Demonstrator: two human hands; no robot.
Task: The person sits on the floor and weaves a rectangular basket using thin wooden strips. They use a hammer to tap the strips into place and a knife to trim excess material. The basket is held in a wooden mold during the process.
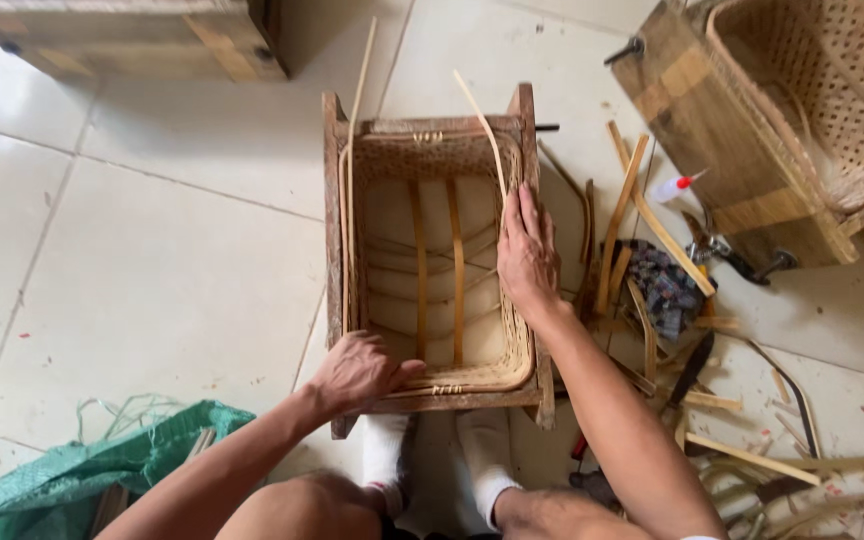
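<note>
A woven bamboo basket (432,155) sits inside a rectangular wooden frame (333,215) on the tiled floor between my feet. My left hand (357,372) grips the near left corner of the basket rim and frame. My right hand (526,250) lies flat on the right rim, fingers pressing a thin bamboo strip (480,115) that rises from the rim toward the far side. Another long thin strip (356,120) stands up along the left rim. Two flat bamboo slats (457,270) run lengthwise across the basket's open bottom.
To the right lie loose bamboo strips (620,215), a patterned cloth (664,285), a small white bottle with a red tip (674,186), pliers (727,250) and a dark knife (690,368). Another framed basket (802,110) stands at top right. A green sack (72,465) lies at bottom left, a wooden box (142,35) at top left.
</note>
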